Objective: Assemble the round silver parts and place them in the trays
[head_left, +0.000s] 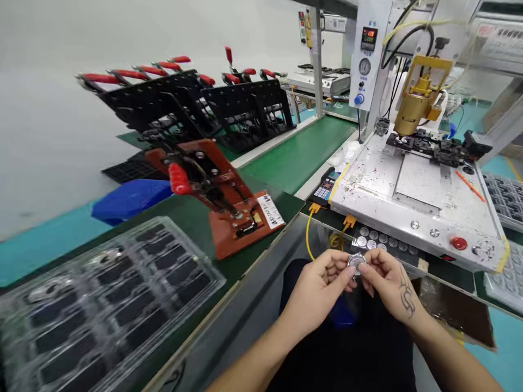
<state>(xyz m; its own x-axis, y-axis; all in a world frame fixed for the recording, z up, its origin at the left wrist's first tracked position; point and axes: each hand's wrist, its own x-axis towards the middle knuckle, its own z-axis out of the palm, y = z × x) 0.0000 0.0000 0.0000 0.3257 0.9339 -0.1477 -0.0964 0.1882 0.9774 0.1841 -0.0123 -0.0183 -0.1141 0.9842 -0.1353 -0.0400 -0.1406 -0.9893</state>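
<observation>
A small round silvery metal part point(357, 262) is pinched between my two hands, above my lap. My left hand point(327, 277) grips its left side with thumb and fingers. On the right side, the thumb and fingers of my right hand point(386, 279) close on the same part. Its fine detail is too small to tell. Just beyond my hands lie several round silvery discs point(372, 235) in rows on the bench under the machine's front edge.
At right stands a white machine point(384, 201) with a gold dispensing head point(412, 106) and a red button point(459, 243). A reddish-brown clamp fixture point(229, 239) and a clear plastic tray point(163, 305) are at left. Black fixtures point(249, 109) with red handles stand behind. A yellow cable point(308, 237) hangs nearby.
</observation>
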